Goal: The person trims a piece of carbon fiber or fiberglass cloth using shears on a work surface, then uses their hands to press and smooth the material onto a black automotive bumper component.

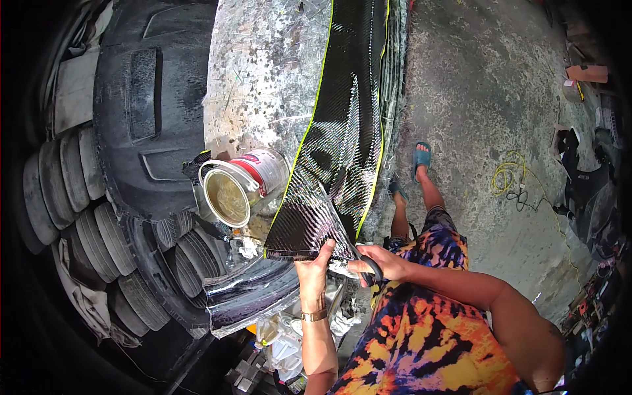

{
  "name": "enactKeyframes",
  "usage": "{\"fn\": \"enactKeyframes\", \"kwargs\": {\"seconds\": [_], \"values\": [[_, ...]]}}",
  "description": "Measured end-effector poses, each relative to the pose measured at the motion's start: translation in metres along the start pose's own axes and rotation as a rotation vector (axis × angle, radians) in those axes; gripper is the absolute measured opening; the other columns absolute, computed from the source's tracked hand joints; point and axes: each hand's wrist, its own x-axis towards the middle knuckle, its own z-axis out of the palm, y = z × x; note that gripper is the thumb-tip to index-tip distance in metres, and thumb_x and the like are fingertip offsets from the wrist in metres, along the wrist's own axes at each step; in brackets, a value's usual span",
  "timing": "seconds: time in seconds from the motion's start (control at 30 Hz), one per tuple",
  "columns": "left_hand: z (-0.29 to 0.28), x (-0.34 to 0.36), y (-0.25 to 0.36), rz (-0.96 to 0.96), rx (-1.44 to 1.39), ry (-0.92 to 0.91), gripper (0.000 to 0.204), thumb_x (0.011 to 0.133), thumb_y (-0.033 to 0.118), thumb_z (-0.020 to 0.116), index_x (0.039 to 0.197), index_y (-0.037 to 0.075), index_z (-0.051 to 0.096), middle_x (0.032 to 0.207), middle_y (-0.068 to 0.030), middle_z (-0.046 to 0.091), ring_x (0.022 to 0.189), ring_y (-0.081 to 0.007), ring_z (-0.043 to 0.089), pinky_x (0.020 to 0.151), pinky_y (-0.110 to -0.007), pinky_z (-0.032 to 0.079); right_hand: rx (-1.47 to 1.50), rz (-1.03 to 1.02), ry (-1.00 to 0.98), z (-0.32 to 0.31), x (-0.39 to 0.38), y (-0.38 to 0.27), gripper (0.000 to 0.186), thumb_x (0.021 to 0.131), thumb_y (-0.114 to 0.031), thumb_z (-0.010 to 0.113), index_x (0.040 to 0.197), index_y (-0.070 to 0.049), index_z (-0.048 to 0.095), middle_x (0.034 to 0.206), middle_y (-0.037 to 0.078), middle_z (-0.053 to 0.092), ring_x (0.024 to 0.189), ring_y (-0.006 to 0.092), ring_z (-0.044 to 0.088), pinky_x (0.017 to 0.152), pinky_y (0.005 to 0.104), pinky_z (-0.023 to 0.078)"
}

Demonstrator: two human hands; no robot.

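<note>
Left hand (314,268), lower centre of the frame: closed on the near end of the black woven strip (339,105), thumb lying on top of the weave; a metallic band (314,316) is worn at the wrist. Right hand (390,264), just to the right of it: fingers wrapped about a dark-handled tool (377,268) with a looped grip, held against the strip's lower right corner; whether its blades stand apart cannot be told

The strip runs from the top centre of the frame down to the centre, glossy, edged in yellow-green, rippled and folded toward its near end, the cut edge frayed. It lies over a pale, speckled worktop (263,72). A metal can (266,168) with a red and white label stands on the worktop left of the strip, close to its edge

Upper left: a large black moulded panel (125,92). Lower left: stacked tyres (99,240). Right side: stained concrete floor (474,79), bearing a coiled yellow cable (505,176). A blue-green sandal (422,157) shows right of centre
</note>
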Motion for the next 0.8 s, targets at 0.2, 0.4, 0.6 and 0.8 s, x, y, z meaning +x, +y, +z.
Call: {"fn": "enactKeyframes", "kwargs": {"seconds": [0.2, 0.4, 0.6, 0.8], "values": [[-0.003, 0.001, -0.005, 0.010, 0.025, -0.016, 0.046, 0.079, -0.002, 0.072, 0.121, 0.001, 0.055, 0.114, -0.0037, 0.059, 0.097, -0.0133, 0.055, 0.088, -0.027, 0.045, -0.043, -0.012, 0.020, -0.001, 0.000, -0.001, 0.045, 0.087, -0.044, 0.065, 0.086, 0.000, 0.055, 0.065, 0.004, 0.055, 0.053, 0.0127, 0.060, 0.051, 0.0264, 0.044], [-0.004, 0.002, -0.007, -0.022, -0.017, -0.006, 0.048, 0.079, 0.001, 0.073, 0.124, 0.001, 0.054, 0.115, -0.0040, 0.058, 0.099, -0.0136, 0.054, 0.089, -0.028, 0.044, -0.067, -0.023, 0.014, 0.000, -0.003, -0.009, 0.043, 0.089, -0.042, 0.064, 0.083, -0.001, 0.056, 0.063, 0.003, 0.054, 0.052, 0.0119, 0.059, 0.049, 0.0263, 0.044], [-0.004, 0.003, -0.005, -0.012, 0.005, -0.019, 0.049, 0.079, 0.000, 0.073, 0.124, 0.001, 0.054, 0.115, -0.0040, 0.058, 0.099, -0.0137, 0.055, 0.089, -0.028, 0.045, -0.071, -0.004, -0.008, -0.001, -0.003, -0.005, 0.042, 0.090, -0.042, 0.063, 0.082, -0.002, 0.054, 0.061, 0.004, 0.056, 0.053, 0.0117, 0.059, 0.051, 0.0260, 0.044], [-0.005, 0.002, -0.002, -0.057, -0.009, -0.017, 0.060, 0.075, -0.004, 0.073, 0.130, 0.003, 0.049, 0.124, -0.0052, 0.055, 0.107, -0.0165, 0.054, 0.096, -0.031, 0.042, -0.059, -0.007, -0.135, -0.019, -0.004, -0.002, 0.043, 0.091, -0.044, 0.059, 0.082, -0.003, 0.051, 0.063, 0.007, 0.061, 0.056, 0.0127, 0.060, 0.053, 0.0267, 0.045]]}}
